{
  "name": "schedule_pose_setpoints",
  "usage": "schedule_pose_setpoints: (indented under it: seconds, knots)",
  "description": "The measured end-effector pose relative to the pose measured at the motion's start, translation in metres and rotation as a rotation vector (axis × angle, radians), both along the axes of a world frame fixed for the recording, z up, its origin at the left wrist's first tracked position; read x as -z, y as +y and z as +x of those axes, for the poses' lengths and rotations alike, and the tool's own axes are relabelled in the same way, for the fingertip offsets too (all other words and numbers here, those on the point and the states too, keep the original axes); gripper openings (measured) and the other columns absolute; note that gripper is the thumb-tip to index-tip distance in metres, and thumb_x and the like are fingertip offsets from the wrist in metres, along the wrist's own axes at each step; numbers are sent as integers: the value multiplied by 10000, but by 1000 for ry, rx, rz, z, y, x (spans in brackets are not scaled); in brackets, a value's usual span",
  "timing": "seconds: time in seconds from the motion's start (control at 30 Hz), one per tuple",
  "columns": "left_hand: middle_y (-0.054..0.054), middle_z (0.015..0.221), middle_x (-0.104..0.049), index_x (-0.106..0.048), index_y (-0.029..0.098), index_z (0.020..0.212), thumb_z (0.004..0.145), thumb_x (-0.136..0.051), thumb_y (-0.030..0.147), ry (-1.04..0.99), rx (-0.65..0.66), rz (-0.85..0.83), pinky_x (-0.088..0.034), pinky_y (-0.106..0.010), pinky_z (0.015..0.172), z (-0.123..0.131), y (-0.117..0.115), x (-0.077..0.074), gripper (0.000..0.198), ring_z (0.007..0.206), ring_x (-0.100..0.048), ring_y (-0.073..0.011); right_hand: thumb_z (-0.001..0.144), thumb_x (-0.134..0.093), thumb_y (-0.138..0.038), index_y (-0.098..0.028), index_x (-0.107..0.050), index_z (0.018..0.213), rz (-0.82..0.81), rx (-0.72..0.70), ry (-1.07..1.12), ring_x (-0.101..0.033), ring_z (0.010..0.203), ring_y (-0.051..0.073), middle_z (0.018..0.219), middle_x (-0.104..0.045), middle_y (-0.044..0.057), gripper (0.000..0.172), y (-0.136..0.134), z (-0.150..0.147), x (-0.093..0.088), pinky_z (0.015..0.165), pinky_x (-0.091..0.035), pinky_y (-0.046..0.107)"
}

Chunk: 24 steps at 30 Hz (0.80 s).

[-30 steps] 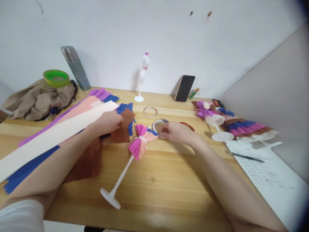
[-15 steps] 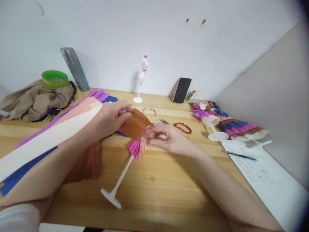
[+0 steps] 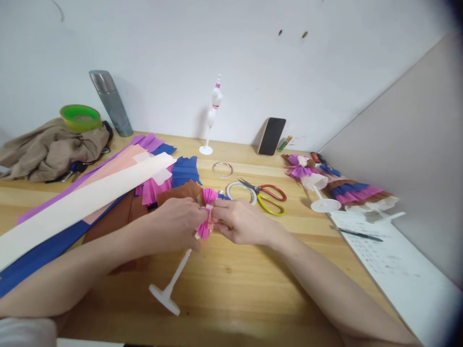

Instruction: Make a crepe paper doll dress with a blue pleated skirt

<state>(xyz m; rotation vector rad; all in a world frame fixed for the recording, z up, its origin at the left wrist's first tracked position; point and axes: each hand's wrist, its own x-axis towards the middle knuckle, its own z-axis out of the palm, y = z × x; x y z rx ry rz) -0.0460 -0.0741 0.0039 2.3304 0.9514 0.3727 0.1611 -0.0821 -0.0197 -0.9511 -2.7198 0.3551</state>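
Observation:
A small white mannequin stand (image 3: 178, 274) lies tilted on the table, its round base toward me. Pleated pink crepe paper (image 3: 205, 230) flares around its body, with a pale band at the middle. My left hand (image 3: 181, 219) is closed, fingertips pinching at the left side of this crepe paper. From the right, my right hand (image 3: 240, 219) is closed on the same paper, thumb and fingers together. My fingers hide much of the mannequin's body. Brown crepe paper (image 3: 183, 191) shows just behind my left hand; whether that hand touches it I cannot tell.
Crepe paper strips, with a cream one (image 3: 90, 200) on top, spread at left. Scissors (image 3: 265, 193) and a white tape roll (image 3: 241, 189) lie beyond my right hand. Another mannequin (image 3: 214, 108) stands by the wall. A dressed mannequin (image 3: 323, 195) and a pen (image 3: 358, 234) are at right.
My left hand has moved right and down, from holding up the folded brown crepe paper to the mannequin's pink paper. The brown paper is now lower, behind that hand. My right hand shifted slightly downward.

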Motion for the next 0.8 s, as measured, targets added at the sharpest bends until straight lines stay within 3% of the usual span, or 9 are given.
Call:
schedule_pose_setpoints:
  seconds: [0.03,0.17,0.3,0.33,0.43,0.7,0.8]
  knots:
    - [-4,612,-529,-508,210,576,489,-835,119,98,31,48,-321,-312,607,4,-5,4,350,618,-475,-197,777,-524,-84,-169,-557,733,-3,4,38,-467,623,125,754,-590,30,101,1,0,1,543,-272,248]
    - [-55,684,-566,-494,205,651,527,-901,307,223,-77,167,-347,-312,584,20,-12,11,438,700,-539,-258,755,-550,-93,-182,-503,659,-72,31,203,-439,590,113,648,-529,-7,140,6,3,5,560,-305,230]
    - [-93,812,-648,-593,165,785,863,-611,219,394,-62,243,-397,-314,614,28,-10,4,97,792,-594,-259,742,-569,-47,-168,-565,648,-167,10,302,-474,593,98,659,-574,-8,153,10,6,8,576,-331,214]
    - [-89,839,-659,-614,159,816,900,-534,179,439,-42,252,-409,-314,626,28,-10,2,118,811,-602,-252,735,-576,-36,-163,-583,647,-188,7,315,-477,583,92,658,-578,-10,155,11,7,9,569,-331,209]
    - [-66,889,-682,-656,164,846,928,-464,142,493,1,260,-427,-306,646,27,-9,-3,210,843,-613,-229,699,-592,-3,-152,-614,636,-235,-6,330,-479,557,78,648,-577,-16,163,12,9,11,545,-326,199]
    - [-56,903,-662,-644,175,898,904,-535,201,474,34,331,-413,-299,614,24,-10,0,113,850,-598,-225,763,-627,-55,-147,-682,691,-287,-20,338,-540,593,91,676,-631,7,129,15,11,12,575,-380,201]
    - [-60,869,-651,-641,166,880,931,-485,163,488,72,356,-391,-281,592,25,-9,2,165,831,-588,-208,760,-639,-74,-145,-674,667,-281,-17,320,-532,579,90,659,-625,5,123,16,11,13,566,-376,204]
